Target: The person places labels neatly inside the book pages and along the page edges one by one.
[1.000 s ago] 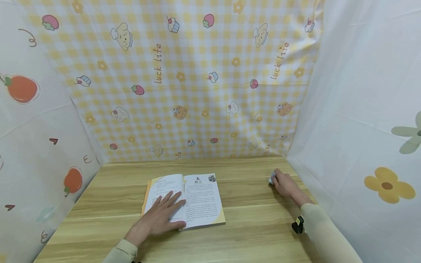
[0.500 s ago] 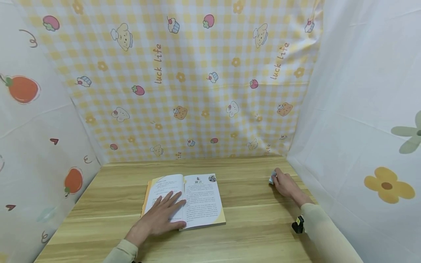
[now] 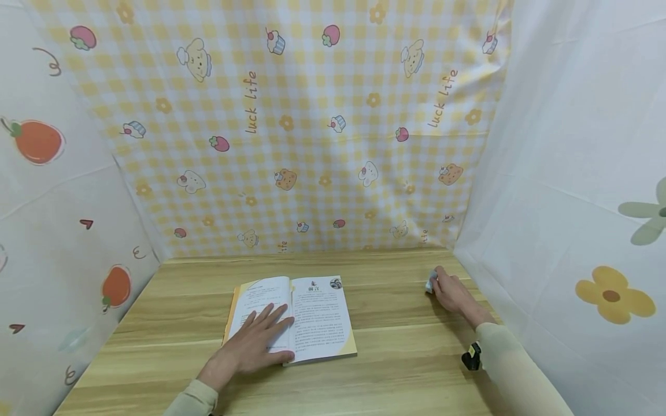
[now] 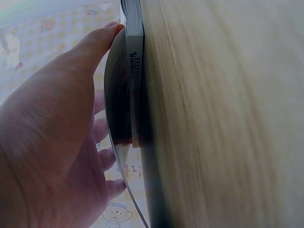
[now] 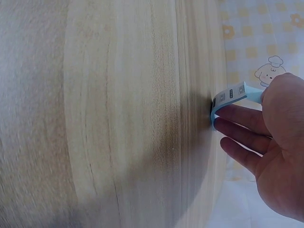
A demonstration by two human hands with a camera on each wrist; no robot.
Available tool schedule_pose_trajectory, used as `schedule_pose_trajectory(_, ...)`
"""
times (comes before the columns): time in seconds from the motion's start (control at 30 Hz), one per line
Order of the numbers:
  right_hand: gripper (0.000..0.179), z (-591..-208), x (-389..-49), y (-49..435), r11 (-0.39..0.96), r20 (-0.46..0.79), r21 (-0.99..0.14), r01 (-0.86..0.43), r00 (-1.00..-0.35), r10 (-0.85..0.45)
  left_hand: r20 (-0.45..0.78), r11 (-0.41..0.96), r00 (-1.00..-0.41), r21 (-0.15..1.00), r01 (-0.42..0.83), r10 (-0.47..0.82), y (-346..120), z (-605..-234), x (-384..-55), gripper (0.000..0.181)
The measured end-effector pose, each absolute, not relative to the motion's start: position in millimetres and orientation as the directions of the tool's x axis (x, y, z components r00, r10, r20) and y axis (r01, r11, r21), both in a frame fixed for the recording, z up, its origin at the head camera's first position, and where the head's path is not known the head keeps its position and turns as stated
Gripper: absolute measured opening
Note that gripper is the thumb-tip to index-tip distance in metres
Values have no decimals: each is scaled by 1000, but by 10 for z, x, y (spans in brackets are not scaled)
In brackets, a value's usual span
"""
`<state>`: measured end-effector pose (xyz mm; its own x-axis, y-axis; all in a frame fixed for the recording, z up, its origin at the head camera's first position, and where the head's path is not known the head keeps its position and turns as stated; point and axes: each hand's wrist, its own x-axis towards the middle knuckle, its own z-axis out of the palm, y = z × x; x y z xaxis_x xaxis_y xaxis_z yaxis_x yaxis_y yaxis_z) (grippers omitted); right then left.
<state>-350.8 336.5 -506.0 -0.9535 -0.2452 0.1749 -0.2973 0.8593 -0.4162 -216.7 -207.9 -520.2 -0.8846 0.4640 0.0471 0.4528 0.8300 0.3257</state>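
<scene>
An open book lies on the table with text showing on both pages. My left hand rests on its left page, fingers spread, with the thumb at the lower edge near the gutter. In the left wrist view, the front cover bows up from the book's spine beside the hand. Far to the right, my right hand pinches a thin light-blue strip with printing on its pale face. The strip curves, and its lower end meets the wooden surface. The other fingers of that hand lie behind it, partly hidden.
The wooden table runs back to a yellow checked curtain. White printed cloths hang along the left and right sides. The right hand is close to the right cloth. A black wrist device sits under the right sleeve.
</scene>
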Motion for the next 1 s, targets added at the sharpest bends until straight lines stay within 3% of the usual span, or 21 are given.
schedule_pose_trajectory(0.6,15,-5105,-3549,3391,830,205,-461,-314,-948,-244,36,834,-888,329,443,458,-2084,-5219,-2188,93)
schedule_pose_trajectory(1.0,18,-5036,-3523,3337,818,290,-468,-334,-933,-215,49,824,-883,338,454,467,-2080,-5204,-2162,93)
